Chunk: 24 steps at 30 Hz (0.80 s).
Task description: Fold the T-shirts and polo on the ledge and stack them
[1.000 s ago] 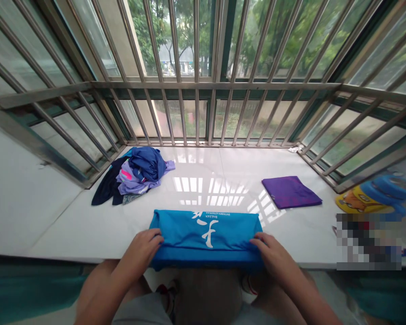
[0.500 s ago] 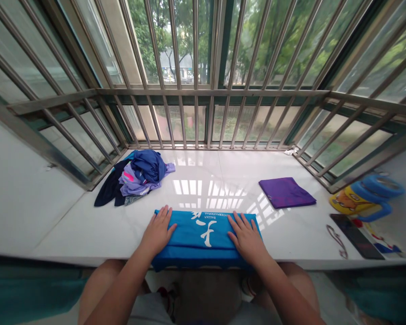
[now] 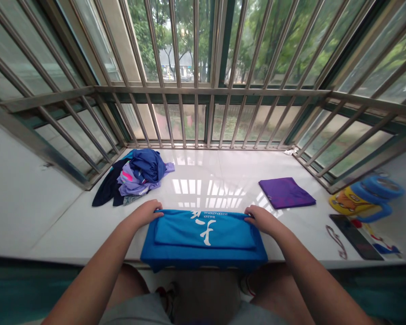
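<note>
A folded bright blue shirt with white lettering lies at the near edge of the white window ledge, its front hanging slightly over. My left hand grips its far left corner. My right hand grips its far right corner. Both hands curl their fingers over the far edge of the cloth.
A heap of dark blue and lilac clothes lies at the back left. A folded purple cloth lies to the right. Metal window bars fence the ledge. A yellow and blue toy and a dark phone sit far right.
My hands first held the shirt's near edge, then pressed flat on top of it. Now they have moved outward to its far corners and closed on them.
</note>
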Motion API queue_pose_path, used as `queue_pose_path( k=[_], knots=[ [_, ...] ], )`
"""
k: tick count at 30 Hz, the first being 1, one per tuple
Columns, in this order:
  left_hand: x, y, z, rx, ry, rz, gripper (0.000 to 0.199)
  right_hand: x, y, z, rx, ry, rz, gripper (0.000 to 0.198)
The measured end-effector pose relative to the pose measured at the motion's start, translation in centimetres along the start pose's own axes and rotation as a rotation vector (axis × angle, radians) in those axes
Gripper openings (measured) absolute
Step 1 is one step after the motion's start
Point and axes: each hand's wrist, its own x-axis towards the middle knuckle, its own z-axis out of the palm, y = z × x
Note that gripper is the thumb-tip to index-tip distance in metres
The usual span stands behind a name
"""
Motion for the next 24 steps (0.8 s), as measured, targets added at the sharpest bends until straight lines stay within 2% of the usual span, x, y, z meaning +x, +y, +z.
queue_pose_path(
  k=[8,11,13,15,17,21,24],
  knots=[
    [3.2,-0.1,-3.9,-0.036,0.156,-0.019,0.026,3.6,-1.0,-4.2,-0.046,0.189,0.047,0.021],
    [2.1,0.6,-4.9,-0.077,0.308,0.036,0.028,2.7,-1.3,-5.4,-0.059,0.272,0.041,0.022],
    [0.1,1.1,-4.5,-0.089,0.423,0.101,0.029,0.8,-1.1,-5.2,-0.059,0.375,-0.001,0.022],
    [-2.9,1.5,-2.9,-0.078,0.476,0.156,0.028,-2.0,-0.6,-3.7,-0.044,0.497,-0.064,0.023],
    [-6.6,1.8,-0.2,-0.065,0.442,0.200,0.025,-5.2,0.3,-0.7,-0.012,0.549,-0.129,0.025],
    [-13.7,2.1,6.0,-0.018,0.282,0.265,0.016,-11.0,2.4,6.9,0.025,0.402,-0.208,0.033],
    [-16.6,2.4,8.4,-0.014,0.294,0.186,0.024,-13.4,2.9,10.6,-0.007,0.394,-0.185,0.045]
  ],
)
